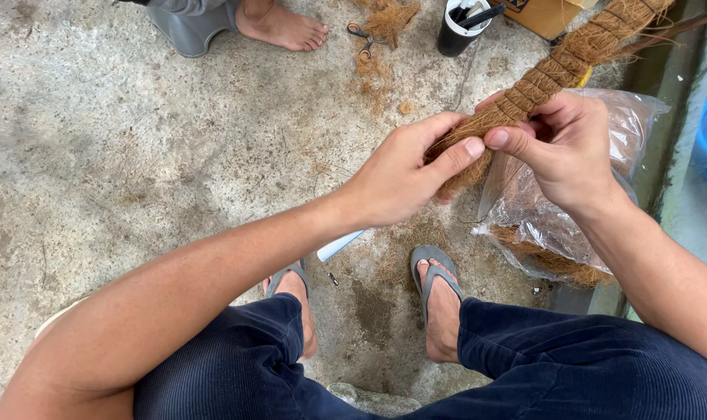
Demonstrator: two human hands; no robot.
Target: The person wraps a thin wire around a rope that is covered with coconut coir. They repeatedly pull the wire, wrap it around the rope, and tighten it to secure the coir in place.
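Coir rope (559, 66): I've got both hands pinching its loose end, left hand (404, 175) below, right hand (571, 148) just above.

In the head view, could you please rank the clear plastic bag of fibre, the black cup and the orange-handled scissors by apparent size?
1. Clear plastic bag of brown fibre, clearly largest, though nearer the camera.
2. Black cup with white rim.
3. Orange-handled scissors, slightly smaller than the cup; close call.
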